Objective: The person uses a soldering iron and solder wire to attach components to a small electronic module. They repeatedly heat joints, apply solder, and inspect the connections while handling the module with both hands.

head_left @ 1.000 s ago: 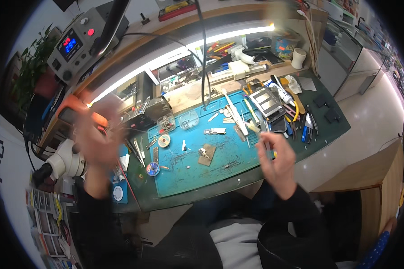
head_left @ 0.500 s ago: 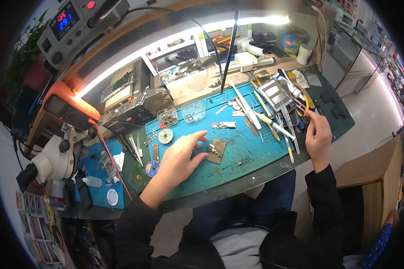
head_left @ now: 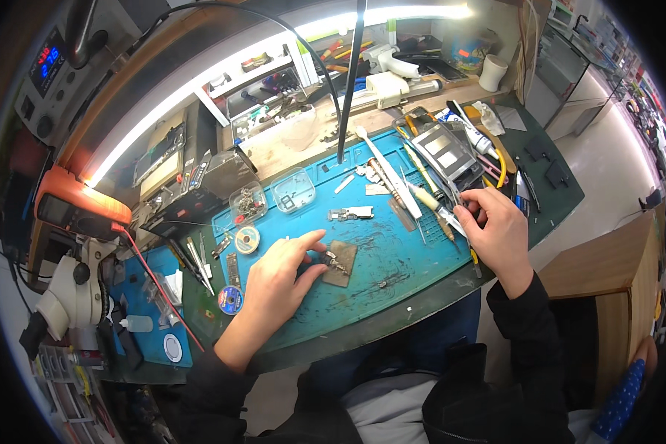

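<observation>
My left hand (head_left: 275, 277) is open over the blue work mat (head_left: 399, 255), thumb and forefinger apart beside a small brown square pad (head_left: 343, 277). A small metal part (head_left: 334, 260) lies on that pad near my fingertips; whether they touch it I cannot tell. At the right, my right hand (head_left: 502, 237) is over a heap of tools, thumb and forefinger pinched on metal tweezers (head_left: 456, 194). The palm hides part of them. A flat silvery metal piece (head_left: 351, 214) lies farther back on the mat.
Two clear boxes (head_left: 294, 189) with small parts stand behind my left hand, near a solder spool (head_left: 247, 239). A white brush (head_left: 388, 174) and a dark case (head_left: 445, 155) lie back right. An orange multimeter (head_left: 81, 207) and microscope (head_left: 74, 285) are left. Black cables hang mid-view.
My right hand has moved down and left, from the tools at the far right to the tweezers. The left hand keeps its pose by the pad. The whole view has shifted.
</observation>
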Available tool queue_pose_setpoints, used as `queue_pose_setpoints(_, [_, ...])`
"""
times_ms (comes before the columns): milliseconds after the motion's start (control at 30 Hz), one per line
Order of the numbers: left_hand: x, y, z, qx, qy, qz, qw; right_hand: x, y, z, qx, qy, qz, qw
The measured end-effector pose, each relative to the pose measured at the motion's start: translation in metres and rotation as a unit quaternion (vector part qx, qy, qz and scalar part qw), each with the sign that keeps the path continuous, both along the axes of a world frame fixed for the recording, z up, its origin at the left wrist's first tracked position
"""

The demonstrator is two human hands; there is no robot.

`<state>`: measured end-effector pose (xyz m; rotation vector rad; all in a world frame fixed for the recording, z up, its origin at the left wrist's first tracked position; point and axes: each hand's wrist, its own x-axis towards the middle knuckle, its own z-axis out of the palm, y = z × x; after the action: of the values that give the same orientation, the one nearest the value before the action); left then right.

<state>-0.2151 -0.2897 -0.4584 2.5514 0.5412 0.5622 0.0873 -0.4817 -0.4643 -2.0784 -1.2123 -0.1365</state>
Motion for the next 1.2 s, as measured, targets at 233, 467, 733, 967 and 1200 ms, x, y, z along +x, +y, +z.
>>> queue_pose_setpoints(233, [0.001,0.001,0.000,-0.007,-0.007,-0.005,1.000,0.008,-0.002,-0.001,0.025,0.070,-0.002,0.997])
queue_pose_setpoints(467, [-0.020,-0.001,0.019,-0.149,-0.050,0.010,0.988,0.018,-0.019,-0.010,0.047,-0.015,-0.069,0.996])
queue_pose_setpoints(733, [-0.075,-0.032,0.051,-0.310,0.104,0.079,0.942,0.015,-0.043,-0.002,0.088,-0.005,-0.068,0.994])
queue_pose_setpoints(967, [-0.071,-0.030,0.052,-0.238,0.179,0.072,0.952,-0.005,-0.044,0.007,0.117,0.003,-0.018,0.993])
queue_pose_setpoints(1200, [-0.070,-0.030,0.051,-0.243,0.137,0.119,0.953,-0.058,-0.023,0.023,0.089,-0.042,0.199,0.975])
